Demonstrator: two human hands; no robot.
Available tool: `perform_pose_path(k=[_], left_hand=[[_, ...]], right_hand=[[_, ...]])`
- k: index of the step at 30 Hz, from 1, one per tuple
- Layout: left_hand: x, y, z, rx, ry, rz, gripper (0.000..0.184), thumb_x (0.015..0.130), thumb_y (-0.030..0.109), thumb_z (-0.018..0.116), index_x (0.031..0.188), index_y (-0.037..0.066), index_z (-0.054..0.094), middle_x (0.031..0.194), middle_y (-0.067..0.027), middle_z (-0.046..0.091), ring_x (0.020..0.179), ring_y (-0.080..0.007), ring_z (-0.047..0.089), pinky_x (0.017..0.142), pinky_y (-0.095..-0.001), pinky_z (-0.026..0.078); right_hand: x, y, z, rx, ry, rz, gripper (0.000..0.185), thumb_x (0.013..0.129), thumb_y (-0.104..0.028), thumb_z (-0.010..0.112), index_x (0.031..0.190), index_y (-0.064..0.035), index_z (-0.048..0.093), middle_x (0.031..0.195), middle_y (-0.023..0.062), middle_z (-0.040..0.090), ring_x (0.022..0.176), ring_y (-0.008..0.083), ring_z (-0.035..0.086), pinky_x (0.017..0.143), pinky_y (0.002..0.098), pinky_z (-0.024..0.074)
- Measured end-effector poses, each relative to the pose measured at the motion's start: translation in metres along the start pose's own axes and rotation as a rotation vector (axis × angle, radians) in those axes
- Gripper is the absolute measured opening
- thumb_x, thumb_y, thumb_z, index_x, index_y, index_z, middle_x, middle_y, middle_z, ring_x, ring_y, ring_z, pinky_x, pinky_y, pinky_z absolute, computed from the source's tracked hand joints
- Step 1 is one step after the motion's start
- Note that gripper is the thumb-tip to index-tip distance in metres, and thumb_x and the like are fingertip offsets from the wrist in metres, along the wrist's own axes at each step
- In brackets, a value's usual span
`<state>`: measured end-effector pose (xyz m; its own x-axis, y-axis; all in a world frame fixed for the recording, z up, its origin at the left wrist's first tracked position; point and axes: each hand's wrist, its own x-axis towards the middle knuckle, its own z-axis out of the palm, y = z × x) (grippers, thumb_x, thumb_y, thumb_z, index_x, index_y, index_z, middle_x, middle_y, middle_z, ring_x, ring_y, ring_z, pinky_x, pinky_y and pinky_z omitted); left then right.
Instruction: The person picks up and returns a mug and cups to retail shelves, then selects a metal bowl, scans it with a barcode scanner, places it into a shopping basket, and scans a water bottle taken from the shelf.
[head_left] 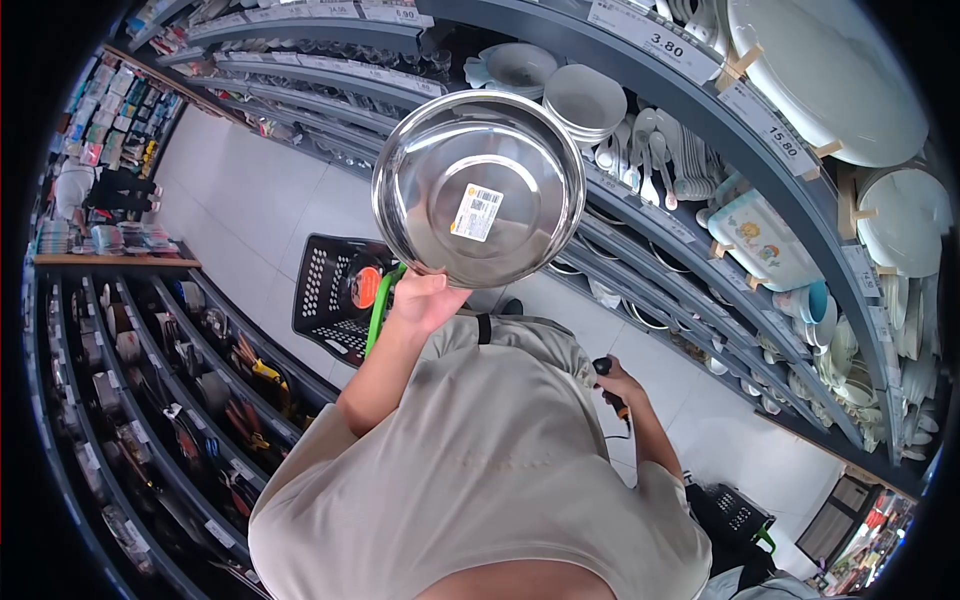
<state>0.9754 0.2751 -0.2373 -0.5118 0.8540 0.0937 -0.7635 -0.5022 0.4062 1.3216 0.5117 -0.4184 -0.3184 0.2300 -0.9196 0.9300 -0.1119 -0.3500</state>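
My left hand pinches the near rim of a shiny stainless steel bowl, raised in front of me. A white and yellow barcode label sticks to the bowl's middle. Behind my left wrist is the green handle of a black shopping basket; whether the handle hangs on my arm, I cannot tell. A round orange-red thing shows in the basket. Low at my side, my right hand is wrapped round a black handle with an orange part and a thin cable; its kind is unclear.
To the right, curved grey shelves hold white bowls, spoons, plates and a patterned tray. Racks of kitchen tools stand at left. Another black basket is at lower right. Pale floor tiles run between.
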Motion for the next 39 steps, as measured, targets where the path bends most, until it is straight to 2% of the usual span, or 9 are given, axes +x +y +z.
perform_pose_path(k=[7, 12, 16, 21, 23, 26, 30, 35, 39], left_hand=[[-0.001, 0.002, 0.004, -0.017, 0.025, 0.000, 0.062, 0.074, 0.003, 0.065, 0.133, 0.005, 0.046, 0.134, -0.0114, 0.051, 0.126, -0.0263, 0.046, 0.109, -0.0446, 0.030], [-0.006, 0.004, 0.001, 0.018, 0.053, 0.012, 0.062, 0.074, 0.002, 0.065, 0.133, 0.004, 0.046, 0.134, -0.0120, 0.052, 0.124, -0.0271, 0.048, 0.107, -0.0455, 0.033], [-0.013, 0.011, -0.001, 0.032, 0.107, 0.055, 0.062, 0.074, 0.002, 0.065, 0.133, 0.004, 0.046, 0.133, -0.0124, 0.052, 0.122, -0.0273, 0.050, 0.106, -0.0454, 0.034], [-0.022, 0.018, -0.009, 0.048, 0.156, 0.101, 0.064, 0.072, 0.005, 0.065, 0.133, 0.004, 0.046, 0.133, -0.0115, 0.053, 0.124, -0.0271, 0.049, 0.108, -0.0454, 0.034], [-0.025, 0.020, -0.013, 0.050, 0.173, 0.110, 0.064, 0.072, 0.005, 0.065, 0.133, 0.003, 0.046, 0.132, -0.0115, 0.054, 0.123, -0.0273, 0.050, 0.108, -0.0457, 0.034], [-0.029, 0.022, -0.026, 0.013, 0.111, 0.146, 0.061, 0.077, 0.001, 0.060, 0.135, 0.002, 0.042, 0.133, -0.0151, 0.052, 0.125, -0.0293, 0.048, 0.106, -0.0477, 0.034], [-0.042, 0.033, -0.038, 0.017, 0.198, 0.185, 0.062, 0.076, 0.001, 0.062, 0.135, 0.002, 0.043, 0.132, -0.0147, 0.053, 0.124, -0.0293, 0.049, 0.107, -0.0477, 0.034], [-0.072, 0.059, -0.054, 0.095, 0.368, 0.284, 0.062, 0.073, 0.003, 0.066, 0.132, 0.003, 0.046, 0.130, -0.0124, 0.054, 0.121, -0.0283, 0.051, 0.107, -0.0461, 0.035], [-0.113, 0.091, -0.082, 0.203, 0.501, 0.406, 0.050, 0.080, 0.001, 0.062, 0.128, 0.000, 0.048, 0.125, -0.0138, 0.057, 0.117, -0.0272, 0.054, 0.105, -0.0444, 0.038]], right_hand=[[-0.062, -0.088, -0.023, -0.637, -0.530, -0.414, 0.075, 0.066, -0.022, 0.072, 0.132, -0.0142, 0.037, 0.091, 0.0107, 0.061, 0.068, 0.0235, 0.059, 0.064, 0.0381, 0.0477], [-0.028, -0.112, -0.003, -1.258, -0.266, -0.578, 0.062, 0.070, -0.025, 0.069, 0.127, -0.0190, 0.042, 0.100, 0.0189, 0.065, 0.096, 0.0367, 0.062, 0.075, 0.0450, 0.0481], [-0.026, -0.136, -0.002, -0.682, -0.415, -0.777, 0.091, 0.063, -0.014, 0.076, 0.142, -0.0223, 0.032, 0.094, 0.0149, 0.065, 0.086, 0.0286, 0.064, 0.066, 0.0406, 0.0495], [-0.034, -0.137, 0.000, -0.095, -0.765, -0.273, 0.088, 0.061, 0.003, 0.058, 0.143, -0.0112, 0.029, 0.074, 0.0045, 0.052, 0.050, 0.0105, 0.048, 0.045, 0.0248, 0.0391], [-0.023, -0.129, 0.002, -0.137, -0.673, -0.318, 0.085, 0.062, 0.001, 0.065, 0.140, -0.0102, 0.032, 0.082, 0.0062, 0.059, 0.062, 0.0155, 0.057, 0.055, 0.0293, 0.0459], [0.002, -0.099, 0.026, -0.321, -0.281, -0.939, 0.080, 0.067, -0.008, 0.069, 0.137, -0.0071, 0.032, 0.102, 0.0149, 0.064, 0.087, 0.0298, 0.064, 0.075, 0.0384, 0.0495], [0.012, -0.106, 0.037, -0.755, 0.010, -0.404, 0.056, 0.075, -0.030, 0.066, 0.122, -0.0047, 0.047, 0.115, 0.0271, 0.059, 0.107, 0.0434, 0.055, 0.087, 0.0488, 0.0453], [0.070, -0.057, 0.065, -0.653, 0.299, -0.360, 0.031, 0.088, -0.016, 0.038, 0.099, 0.0016, 0.060, 0.107, 0.0273, 0.062, 0.099, 0.0439, 0.060, 0.083, 0.0500, 0.0480], [0.080, -0.056, 0.074, -0.429, 0.249, -0.234, 0.030, 0.088, -0.018, 0.042, 0.101, 0.0041, 0.058, 0.109, 0.0262, 0.062, 0.096, 0.0413, 0.062, 0.081, 0.0480, 0.0496]])
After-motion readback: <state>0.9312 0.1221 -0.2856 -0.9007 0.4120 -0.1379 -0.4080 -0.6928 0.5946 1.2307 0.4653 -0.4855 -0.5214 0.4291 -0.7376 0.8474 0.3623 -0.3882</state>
